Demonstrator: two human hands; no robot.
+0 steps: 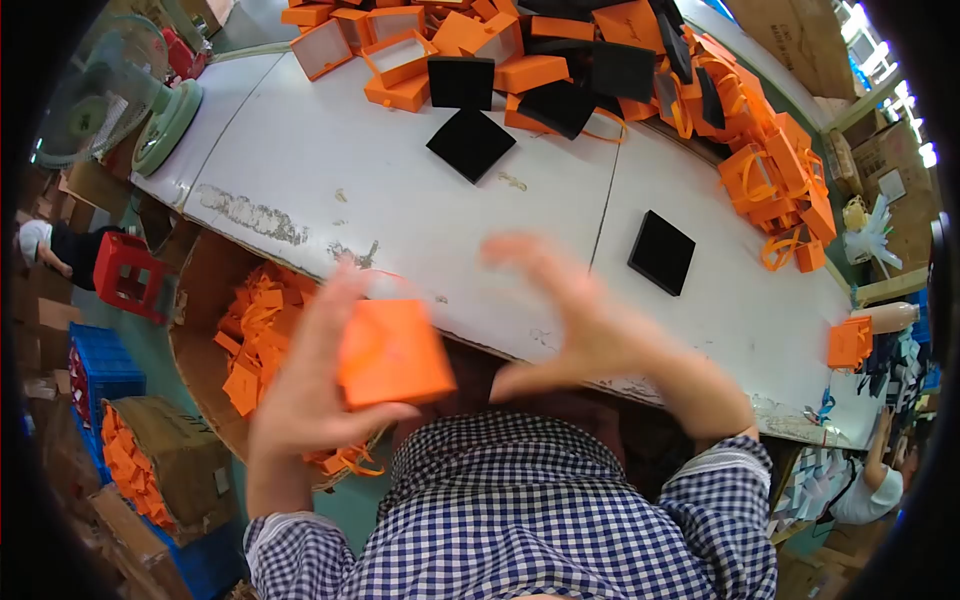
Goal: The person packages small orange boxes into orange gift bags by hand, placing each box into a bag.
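1. I read this as the stage of handling one orange box (395, 352): my left hand (310, 385) has it, with the thumb under its lower edge and the fingers wrapped round its left side, clamped on it just above my checked shirt (520, 510).
2. My right hand (590, 335) is blurred, so I judge it is moving; its fingers are spread apart and curved, holding nothing, with the thumb pointing toward the box and a clear gap between thumb tip and box.
3. My judgement of the next move: the right fingers need to close that gap and meet the box's free right side squarely, while the left grip keeps it steady.
4. Counts: one orange box sits in the left fingers. Beyond the right fingertips one black square pad (662, 252) lies alone on the white table (400, 190).
5. Farther beyond both sets of fingertips I count about four more black pads (470, 143) at the edge of the orange box pile (560, 60); the pile itself is too tangled to count.
6. One lone orange box (850, 342) sits well to the right of the right wrist.
7. Beside and below the left fingers, one cardboard carton (205, 300) holds loose orange pieces, uncounted.
8. One fan (110, 90) stands far up and left of the left fingers.
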